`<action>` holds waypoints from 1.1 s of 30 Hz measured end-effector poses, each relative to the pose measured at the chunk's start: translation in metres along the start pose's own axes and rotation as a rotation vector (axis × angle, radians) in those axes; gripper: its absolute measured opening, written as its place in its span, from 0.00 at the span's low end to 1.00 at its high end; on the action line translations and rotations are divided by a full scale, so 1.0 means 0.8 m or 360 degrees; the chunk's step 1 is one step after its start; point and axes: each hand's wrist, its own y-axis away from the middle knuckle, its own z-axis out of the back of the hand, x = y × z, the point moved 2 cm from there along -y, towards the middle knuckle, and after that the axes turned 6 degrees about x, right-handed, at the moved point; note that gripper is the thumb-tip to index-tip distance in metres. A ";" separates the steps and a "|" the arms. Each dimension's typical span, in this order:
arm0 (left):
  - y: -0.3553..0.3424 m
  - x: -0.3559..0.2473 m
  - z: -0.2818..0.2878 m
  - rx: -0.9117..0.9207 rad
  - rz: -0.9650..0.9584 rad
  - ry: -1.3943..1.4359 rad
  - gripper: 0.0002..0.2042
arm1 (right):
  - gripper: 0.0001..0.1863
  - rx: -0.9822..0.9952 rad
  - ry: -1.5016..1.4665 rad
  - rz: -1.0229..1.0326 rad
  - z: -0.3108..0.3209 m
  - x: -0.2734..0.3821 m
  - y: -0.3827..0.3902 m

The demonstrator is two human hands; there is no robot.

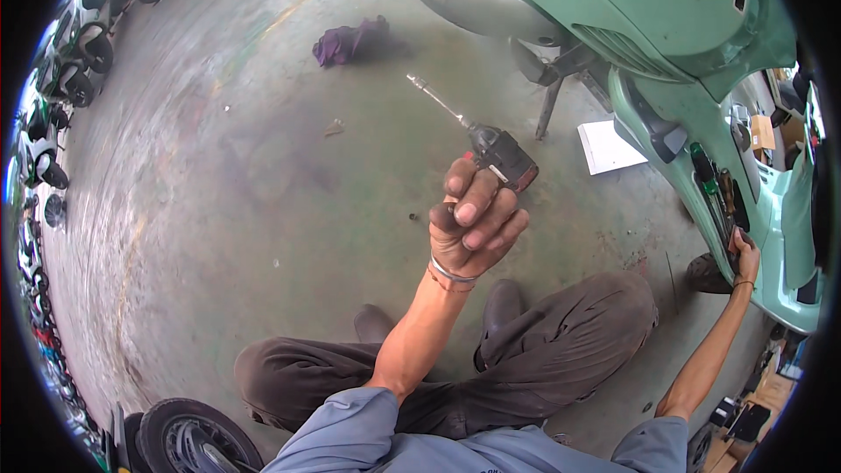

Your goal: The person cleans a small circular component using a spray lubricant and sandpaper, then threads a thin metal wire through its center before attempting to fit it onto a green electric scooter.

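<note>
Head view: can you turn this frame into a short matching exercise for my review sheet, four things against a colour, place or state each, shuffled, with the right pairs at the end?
Column one
1. Cloth
2. Power driver
3. Scooter
4. Right hand

Column two
A. Pale green, filling much of the picture's right side
B. At the scooter's body, near the picture's right edge
C. Purple and crumpled
D. Dark, with a long metal bit pointing toward the picture's upper left

Right pairs: 1-C, 2-D, 3-A, 4-B
</note>
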 end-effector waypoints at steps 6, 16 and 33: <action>-0.009 0.005 -0.005 -0.0013 -0.0048 -0.0010 0.09 | 0.19 -0.0404 -0.0160 0.0243 0.070 -0.013 -0.016; -0.024 0.023 0.000 -0.0169 -0.0036 -0.0213 0.08 | 0.20 0.0132 -0.1023 0.1241 -0.232 0.418 0.276; -0.020 0.010 -0.006 -0.0412 -0.0509 -0.1245 0.06 | 0.10 0.1220 -0.0644 0.0972 -0.358 0.430 0.362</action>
